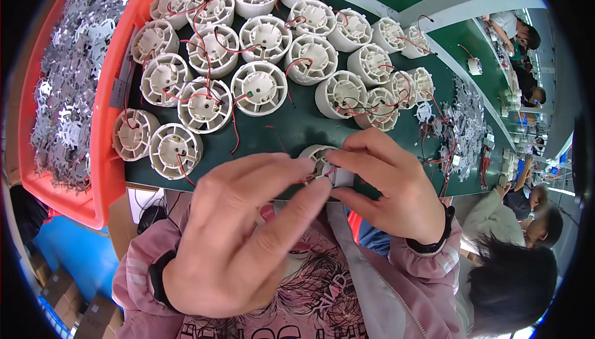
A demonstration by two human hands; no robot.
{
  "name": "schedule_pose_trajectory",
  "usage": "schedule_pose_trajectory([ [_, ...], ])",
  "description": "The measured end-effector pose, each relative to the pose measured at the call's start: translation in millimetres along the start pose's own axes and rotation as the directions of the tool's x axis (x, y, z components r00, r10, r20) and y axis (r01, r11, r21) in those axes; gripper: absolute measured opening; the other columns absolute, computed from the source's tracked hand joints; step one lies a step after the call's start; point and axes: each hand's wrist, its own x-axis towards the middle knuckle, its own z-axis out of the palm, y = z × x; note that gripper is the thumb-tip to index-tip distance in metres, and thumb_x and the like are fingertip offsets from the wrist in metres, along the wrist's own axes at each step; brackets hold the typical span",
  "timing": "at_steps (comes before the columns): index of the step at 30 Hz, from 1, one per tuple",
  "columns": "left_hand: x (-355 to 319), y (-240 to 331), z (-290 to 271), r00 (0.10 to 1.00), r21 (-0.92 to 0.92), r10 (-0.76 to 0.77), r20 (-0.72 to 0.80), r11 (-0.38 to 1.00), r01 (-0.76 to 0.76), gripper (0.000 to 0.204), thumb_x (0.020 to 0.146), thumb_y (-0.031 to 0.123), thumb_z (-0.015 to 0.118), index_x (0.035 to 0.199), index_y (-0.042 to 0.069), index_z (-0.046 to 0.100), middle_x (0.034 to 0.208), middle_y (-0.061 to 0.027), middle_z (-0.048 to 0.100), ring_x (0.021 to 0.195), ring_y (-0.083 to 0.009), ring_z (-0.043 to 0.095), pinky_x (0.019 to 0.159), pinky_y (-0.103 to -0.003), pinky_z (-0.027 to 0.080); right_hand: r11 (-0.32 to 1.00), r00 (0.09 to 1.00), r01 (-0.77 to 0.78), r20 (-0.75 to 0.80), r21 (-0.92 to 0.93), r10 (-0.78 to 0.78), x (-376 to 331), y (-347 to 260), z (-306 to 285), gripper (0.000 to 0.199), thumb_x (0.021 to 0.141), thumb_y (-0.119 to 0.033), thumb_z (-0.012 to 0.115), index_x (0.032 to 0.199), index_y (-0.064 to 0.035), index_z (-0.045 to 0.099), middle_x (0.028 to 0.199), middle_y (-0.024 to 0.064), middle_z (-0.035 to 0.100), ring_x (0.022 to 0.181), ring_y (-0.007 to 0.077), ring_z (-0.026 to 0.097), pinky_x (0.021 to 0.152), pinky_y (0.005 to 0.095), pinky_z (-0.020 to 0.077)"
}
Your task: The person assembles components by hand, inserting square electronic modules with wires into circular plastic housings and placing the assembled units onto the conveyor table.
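Observation:
Near the front edge of the green table, my right hand (pixel 396 184) grips a small white round plastic housing (pixel 315 153) from its right side. The thumb and bent fingers press on its rim and wall. My left hand (pixel 248 227) comes in from the left with thumb and forefinger curled close together at the housing's opening. Thin red wire (pixel 308 181) shows between those fingertips. What exactly they pinch is partly hidden. Behind the hands stand several white round housings (pixel 259 89) with spoked rims, their red and black wires trailing out.
On the left is a red-orange bin (pixel 105 128) heaped with grey metal plates (pixel 71 91). A pile of similar plates (pixel 462 128) and tangled wires lies on the table (pixel 260 137) at right. A grey frame bar (pixel 471 4) crosses behind. Other people (pixel 514 264) sit along the right.

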Motion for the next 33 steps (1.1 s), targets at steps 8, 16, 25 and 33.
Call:
schedule_pose_trajectory([
  [8,6.3,-18.2,49.3,0.976,0.083,-0.188,0.110,0.980,0.180,0.075,0.055,0.010,0.081,0.121,-0.004,0.049,0.112,-0.0192,0.054,0.100,-0.0358,0.054,0.086,-0.043,0.045,0.999,1.000,-0.020,-0.007,0.038,0.021,0.4,-5.3,4.7,0.047,0.060,0.001,0.078,0.105,0.0000,0.064,0.099,0.0128,0.057,0.084,0.0258,0.060,0.068,0.0325,0.0508],
  [16,3.4,-22.7,53.4,0.969,-0.041,-0.231,0.087,0.971,0.235,0.071,0.055,0.010,0.081,0.117,-0.001,0.049,0.108,-0.0161,0.058,0.094,-0.0350,0.055,0.082,-0.043,0.045,1.000,1.000,0.022,0.008,0.010,-0.022,3.9,-4.8,1.2,0.046,0.059,0.001,0.079,0.102,0.0005,0.064,0.097,0.0130,0.058,0.082,0.0266,0.060,0.067,0.0326,0.0507],
  [25,2.3,-24.5,52.5,0.973,-0.022,-0.208,0.103,0.977,0.212,0.071,0.054,0.009,0.080,0.117,0.000,0.050,0.108,-0.0153,0.061,0.087,-0.0337,0.058,0.079,-0.042,0.046,0.986,0.985,-0.152,-0.096,-0.073,0.144,-0.6,-26.6,17.2,0.044,0.061,0.002,0.077,0.103,0.0008,0.063,0.095,0.0135,0.057,0.081,0.0276,0.059,0.067,0.0335,0.0505],
  [33,-1.3,-29.9,56.2,0.973,-0.048,-0.220,0.061,0.974,0.224,0.067,0.059,0.013,0.081,0.117,0.002,0.051,0.108,-0.0154,0.062,0.090,-0.0347,0.061,0.079,-0.043,0.049,0.952,0.990,-0.138,0.013,0.273,0.139,-12.4,2.5,10.6,0.049,0.068,0.008,0.072,0.115,0.0013,0.060,0.116,0.0121,0.050,0.081,0.0180,0.058,0.066,0.0291,0.0475],
])
